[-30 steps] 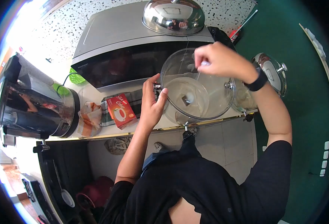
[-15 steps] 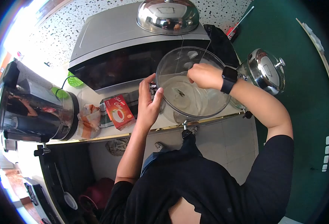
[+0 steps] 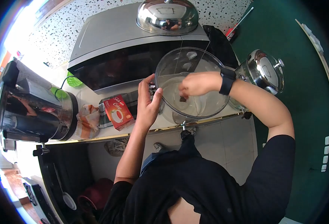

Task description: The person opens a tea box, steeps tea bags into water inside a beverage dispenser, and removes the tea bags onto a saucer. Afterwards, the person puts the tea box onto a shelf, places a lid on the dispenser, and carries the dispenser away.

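Observation:
A clear round drink dispenser point(image 3: 213, 106) with its top off stands at the counter's front edge, its small tap point(image 3: 184, 127) facing me. My left hand point(image 3: 148, 100) holds its left side near the rim, thumb and fingers apart around the wall. My right hand point(image 3: 199, 84), with a black watch on the wrist, reaches down inside it. Its fingers are curled together near the bottom, and a small dark brown thing point(image 3: 183, 99) shows just below the fingertips. Whether they grip it is hidden.
Behind stands a microwave point(image 3: 112, 61) topped by a shiny metal lid point(image 3: 167, 18). A red tea box point(image 3: 119, 114) lies on a checked cloth to the left. A dark-looking dispenser point(image 3: 37, 106) is further left; a jar with a metal lid point(image 3: 263, 71) stands right.
My right hand has moved left and lower inside the dispenser, over the spot where a small dark thing was showing. My left hand stays at the dispenser's side.

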The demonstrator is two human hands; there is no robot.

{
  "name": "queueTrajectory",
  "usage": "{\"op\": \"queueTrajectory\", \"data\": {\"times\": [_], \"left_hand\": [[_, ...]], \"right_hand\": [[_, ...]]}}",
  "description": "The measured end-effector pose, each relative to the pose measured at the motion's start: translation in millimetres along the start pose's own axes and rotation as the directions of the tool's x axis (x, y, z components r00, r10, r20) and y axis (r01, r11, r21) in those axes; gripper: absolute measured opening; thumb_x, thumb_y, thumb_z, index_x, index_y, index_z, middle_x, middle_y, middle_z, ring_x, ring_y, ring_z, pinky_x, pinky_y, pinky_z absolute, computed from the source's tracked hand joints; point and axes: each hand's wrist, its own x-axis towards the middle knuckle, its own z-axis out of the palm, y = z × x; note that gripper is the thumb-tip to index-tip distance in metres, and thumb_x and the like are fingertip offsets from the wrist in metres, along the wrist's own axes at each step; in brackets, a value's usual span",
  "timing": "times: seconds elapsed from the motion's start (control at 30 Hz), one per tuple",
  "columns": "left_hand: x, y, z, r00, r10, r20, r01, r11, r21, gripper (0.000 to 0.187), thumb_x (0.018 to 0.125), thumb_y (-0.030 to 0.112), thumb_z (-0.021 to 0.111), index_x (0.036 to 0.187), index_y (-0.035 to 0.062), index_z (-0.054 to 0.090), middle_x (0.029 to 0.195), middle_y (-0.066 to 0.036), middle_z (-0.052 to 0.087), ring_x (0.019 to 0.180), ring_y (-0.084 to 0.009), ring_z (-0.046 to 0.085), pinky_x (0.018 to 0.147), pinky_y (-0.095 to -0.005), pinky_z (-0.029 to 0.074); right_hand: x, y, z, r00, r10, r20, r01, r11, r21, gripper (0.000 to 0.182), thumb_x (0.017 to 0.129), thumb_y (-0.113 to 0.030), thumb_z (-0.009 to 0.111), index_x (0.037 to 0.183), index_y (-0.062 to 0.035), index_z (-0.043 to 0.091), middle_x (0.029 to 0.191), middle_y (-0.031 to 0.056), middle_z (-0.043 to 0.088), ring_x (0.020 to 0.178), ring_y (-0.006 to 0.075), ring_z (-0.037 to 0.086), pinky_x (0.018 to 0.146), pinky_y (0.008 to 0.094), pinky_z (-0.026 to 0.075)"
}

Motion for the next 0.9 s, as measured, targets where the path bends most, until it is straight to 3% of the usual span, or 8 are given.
{"op": "queueTrajectory", "data": {"times": [0.13, 0.2, 0.33, 0.47, 0.57, 0.67, 0.8, 0.9], "left_hand": [[-1, 1, -1, 0.999, -0.043, 0.015, 0.044, 0.999, -0.025, 0.046, 0.088, 0.023, 0.054, 0.127, -0.0004, 0.043, 0.115, -0.016, 0.047, 0.105, -0.0251, 0.047, 0.094, -0.0345, 0.037], [-1, -1, -2, 0.999, -0.036, 0.013, 0.037, 0.999, -0.024, 0.047, 0.088, 0.023, 0.054, 0.127, -0.0004, 0.043, 0.115, -0.016, 0.047, 0.106, -0.0251, 0.047, 0.095, -0.0345, 0.037], [-1, -4, -1, 1.000, -0.004, 0.005, 0.004, 1.000, -0.003, 0.047, 0.088, 0.023, 0.054, 0.127, -0.0007, 0.043, 0.116, -0.016, 0.048, 0.108, -0.0257, 0.047, 0.096, -0.0342, 0.036], [-1, -3, -2, 0.997, -0.067, 0.028, 0.068, 0.997, -0.023, 0.047, 0.089, 0.024, 0.054, 0.127, -0.0009, 0.043, 0.118, -0.016, 0.048, 0.110, -0.0255, 0.047, 0.097, -0.0338, 0.036], [-2, -5, -3, 0.994, -0.100, 0.052, 0.103, 0.994, -0.043, 0.048, 0.089, 0.024, 0.055, 0.128, -0.0007, 0.043, 0.120, -0.015, 0.048, 0.111, -0.0246, 0.047, 0.097, -0.0336, 0.035], [-2, -5, -4, 0.993, -0.103, 0.052, 0.105, 0.994, -0.030, 0.049, 0.089, 0.025, 0.055, 0.128, -0.0007, 0.042, 0.120, -0.015, 0.048, 0.111, -0.0236, 0.047, 0.097, -0.0332, 0.035], [-3, -2, -4, 0.993, -0.116, 0.037, 0.118, 0.992, -0.054, 0.049, 0.089, 0.026, 0.055, 0.129, 0.0000, 0.042, 0.119, -0.014, 0.048, 0.109, -0.0231, 0.048, 0.096, -0.0327, 0.037], [-3, -3, -4, 0.996, -0.090, 0.028, 0.091, 0.995, -0.028, 0.050, 0.089, 0.026, 0.056, 0.129, 0.0001, 0.042, 0.119, -0.014, 0.049, 0.108, -0.0226, 0.049, 0.095, -0.0325, 0.037]], "right_hand": [[3, 14, -23, 0.941, -0.049, -0.334, 0.122, 0.971, 0.203, 0.033, 0.093, -0.030, 0.047, 0.084, -0.0029, 0.065, 0.081, 0.0129, 0.066, 0.075, 0.0257, 0.062, 0.070, 0.0373, 0.047], [-10, 15, -37, 0.906, -0.022, -0.422, 0.090, 0.986, 0.143, 0.033, 0.092, -0.029, 0.048, 0.081, -0.0026, 0.065, 0.075, 0.0110, 0.065, 0.069, 0.0234, 0.060, 0.066, 0.0345, 0.046], [-29, 8, -40, 0.895, 0.028, -0.446, 0.001, 0.998, 0.064, 0.026, 0.087, -0.027, 0.056, 0.079, -0.0031, 0.065, 0.071, 0.0105, 0.065, 0.065, 0.0252, 0.062, 0.061, 0.0355, 0.047], [-1, 4, 8, 0.913, 0.075, -0.401, -0.209, 0.930, -0.303, 0.021, 0.081, -0.027, 0.063, 0.083, -0.0070, 0.068, 0.076, 0.0141, 0.066, 0.074, 0.0319, 0.065, 0.066, 0.0431, 0.051], [16, 13, 25, 0.935, 0.058, -0.351, -0.194, 0.910, -0.367, 0.021, 0.080, -0.028, 0.064, 0.082, -0.0076, 0.068, 0.075, 0.0142, 0.066, 0.073, 0.0324, 0.065, 0.064, 0.0436, 0.052], [-3, 0, -6, 0.879, 0.022, -0.476, -0.155, 0.958, -0.242, 0.021, 0.078, -0.026, 0.063, 0.077, -0.0048, 0.068, 0.073, 0.0167, 0.066, 0.073, 0.0337, 0.066, 0.064, 0.0434, 0.053], [-43, -18, -48, 0.744, 0.007, -0.668, -0.147, 0.977, -0.154, 0.019, 0.080, -0.027, 0.063, 0.079, -0.0086, 0.068, 0.069, 0.0122, 0.064, 0.066, 0.0302, 0.063, 0.060, 0.0402, 0.050], [-43, -17, -42, 0.756, -0.025, -0.654, -0.134, 0.972, -0.193, 0.018, 0.079, -0.025, 0.063, 0.078, -0.0084, 0.067, 0.069, 0.0113, 0.064, 0.066, 0.0295, 0.063, 0.060, 0.0388, 0.049]]}}
